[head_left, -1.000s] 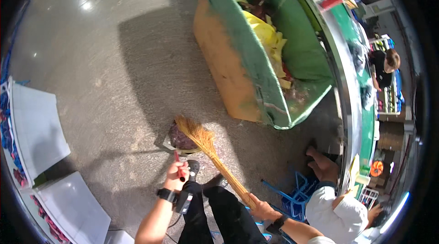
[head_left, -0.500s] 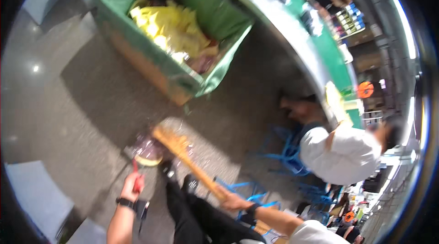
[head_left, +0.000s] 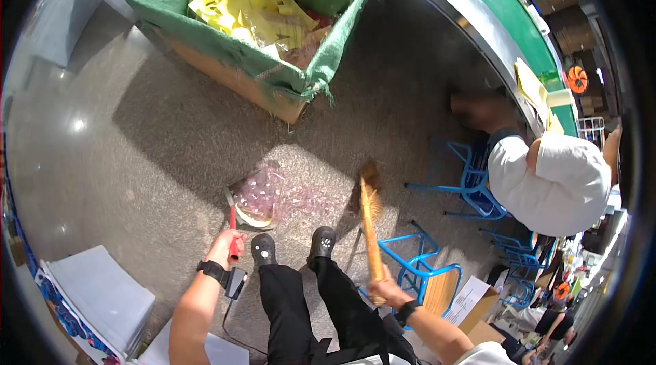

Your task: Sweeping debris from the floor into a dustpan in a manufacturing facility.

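My left hand [head_left: 224, 247] is closed round the red handle of a dustpan [head_left: 233, 230], which rests on the floor just ahead of my feet. Crumpled clear-pinkish plastic scraps [head_left: 260, 188] lie in and over the pan, hiding most of it, and more trail off to its right. My right hand [head_left: 388, 288] grips the yellow-brown handle of a broom [head_left: 370, 235]. Its bristle end reaches the floor to the right of the scraps and is somewhat blurred.
A green cloth-lined bin [head_left: 219, 74] with yellow scraps stands ahead. Right of it runs a green-topped workbench [head_left: 502, 30], where a person in white [head_left: 547, 184] sits. Blue-framed stools [head_left: 427, 273] stand close by my right arm. White stacked sheets or boards [head_left: 99, 296] lie at left.
The broom has swung right, away from the dustpan, and now stands more upright in view. Both hands have shifted right in view, the dustpan too. My right hand keeps its grip.
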### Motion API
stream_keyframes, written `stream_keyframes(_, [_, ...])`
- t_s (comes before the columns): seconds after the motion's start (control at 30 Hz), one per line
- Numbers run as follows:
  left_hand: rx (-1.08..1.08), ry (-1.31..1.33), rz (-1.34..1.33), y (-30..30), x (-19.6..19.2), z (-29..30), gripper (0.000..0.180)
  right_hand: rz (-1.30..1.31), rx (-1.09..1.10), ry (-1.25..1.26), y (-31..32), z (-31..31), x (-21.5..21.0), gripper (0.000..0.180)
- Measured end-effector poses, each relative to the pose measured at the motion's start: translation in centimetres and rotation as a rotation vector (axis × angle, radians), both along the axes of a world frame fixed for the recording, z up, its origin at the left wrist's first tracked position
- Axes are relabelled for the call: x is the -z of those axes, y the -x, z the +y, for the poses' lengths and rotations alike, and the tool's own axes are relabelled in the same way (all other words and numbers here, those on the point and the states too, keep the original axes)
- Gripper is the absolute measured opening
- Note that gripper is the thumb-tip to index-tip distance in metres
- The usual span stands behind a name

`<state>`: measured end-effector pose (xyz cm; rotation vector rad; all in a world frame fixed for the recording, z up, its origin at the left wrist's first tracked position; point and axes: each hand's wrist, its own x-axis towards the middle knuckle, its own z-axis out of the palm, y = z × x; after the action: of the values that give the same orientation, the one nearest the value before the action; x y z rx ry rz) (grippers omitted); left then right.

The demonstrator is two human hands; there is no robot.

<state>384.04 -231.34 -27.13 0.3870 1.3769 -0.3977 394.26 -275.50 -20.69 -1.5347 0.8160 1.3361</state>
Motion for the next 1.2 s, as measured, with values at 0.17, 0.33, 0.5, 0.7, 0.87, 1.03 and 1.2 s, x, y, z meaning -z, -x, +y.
stream_keyframes(0.17, [0.053, -0.077, -0.168, -1.4, -0.6, -2.0, 0.017, -0.018, 0.053, -0.095, 10.1, 11.0, 1.3, 0.082])
stream_keyframes(0.33, [-0.134, -0.007, -0.199, -1.3, 0.7, -3.4, 0.016, 0.133, -0.098, -0.149, 14.4, 19.3, -1.7, 0.094])
stream_keyframes(0.5, [-0.365, 0.098, -0.048, 0.3, 0.4, -1.5, 0.016, 0.247, -0.159, -0.226, 16.9, 22.2, -4.9, 0.093])
stream_keyframes(0.7, [-0.354, 0.168, -0.172, 6.4, -4.6, 0.6, 0.015, 0.257, -0.359, -0.277, 17.1, 20.3, -7.8, 0.092])
stream_keyframes(0.87, [-0.39, 0.193, -0.231, 7.3, -13.9, 2.7, 0.016, 0.196, -0.516, -0.415, 12.0, 18.9, -13.2, 0.091])
stream_keyframes(1.03, [-0.473, -0.064, -0.302, 3.8, -27.2, 3.6, 0.017, 0.157, -0.655, -0.566, 6.7, 18.9, -20.5, 0.092])
stream_keyframes(1.2, [-0.438, -0.281, -0.521, -0.6, -40.3, 3.1, 0.013, 0.089, -0.694, -0.758, 1.8, 19.5, -27.4, 0.091])
